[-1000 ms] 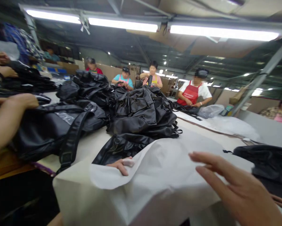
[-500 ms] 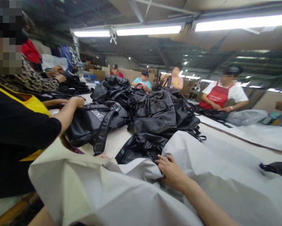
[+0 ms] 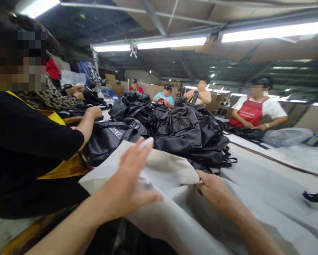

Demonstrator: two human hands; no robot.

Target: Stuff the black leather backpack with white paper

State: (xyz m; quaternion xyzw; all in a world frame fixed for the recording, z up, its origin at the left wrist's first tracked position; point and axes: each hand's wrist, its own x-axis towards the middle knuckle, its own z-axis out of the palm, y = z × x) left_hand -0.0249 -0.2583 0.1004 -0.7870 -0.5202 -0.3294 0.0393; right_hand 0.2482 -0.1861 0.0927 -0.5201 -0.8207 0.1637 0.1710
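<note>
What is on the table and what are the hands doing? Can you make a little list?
left hand: left hand raised, fingers spread, over the big white sheet of fabric
right hand: right hand pinching a fold of the sheet
behind the sheet: pile of shiny black leather bags
table: long pale worktable
neighbour: person in a black sleeve handling a black bag

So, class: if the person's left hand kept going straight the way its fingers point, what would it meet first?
Probably the pile of black bags beyond the pale sheet; the left hand points up and away, though depth is unclear.
</note>
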